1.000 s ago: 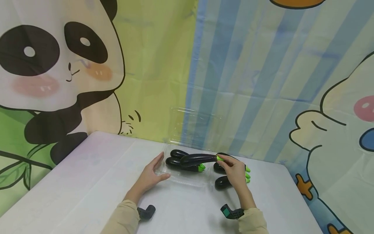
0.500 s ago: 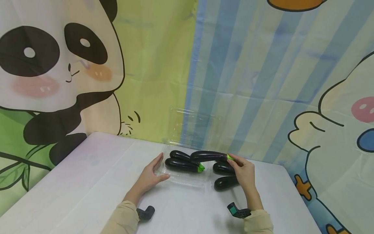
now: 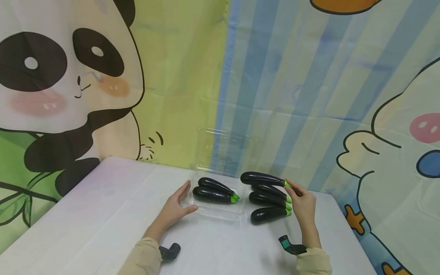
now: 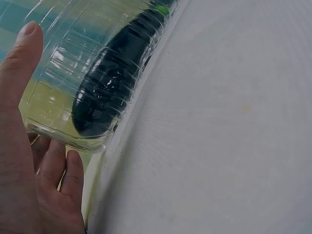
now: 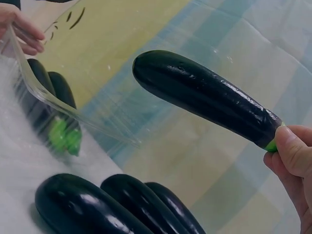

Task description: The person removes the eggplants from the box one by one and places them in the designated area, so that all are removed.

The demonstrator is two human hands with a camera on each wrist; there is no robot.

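My right hand (image 3: pixel 302 200) pinches a dark eggplant (image 3: pixel 262 178) by its green stem end and holds it level in the air. In the right wrist view, that eggplant (image 5: pixel 204 97) hangs above three others (image 5: pixel 85 204) lying on the table. At the left, my left hand (image 3: pixel 175 204) rests against the side of a clear plastic box (image 3: pixel 220 214), thumb and fingers spread. Two eggplants (image 3: pixel 213 194) lie side by side inside it, green ends to the right. Through its clear wall, the left wrist view shows one dark eggplant (image 4: pixel 109 83).
The box's clear lid (image 3: pixel 223 149) stands raised at the back, near the patterned curtain (image 3: pixel 292 95). On the white table (image 3: pixel 103 214), three eggplants (image 3: pixel 268 198) lie right of the box. A black device is strapped to each wrist.
My right hand has carried the pinched eggplant rightward, from over the box to above the three eggplants on the table. My left hand has stayed at the box.
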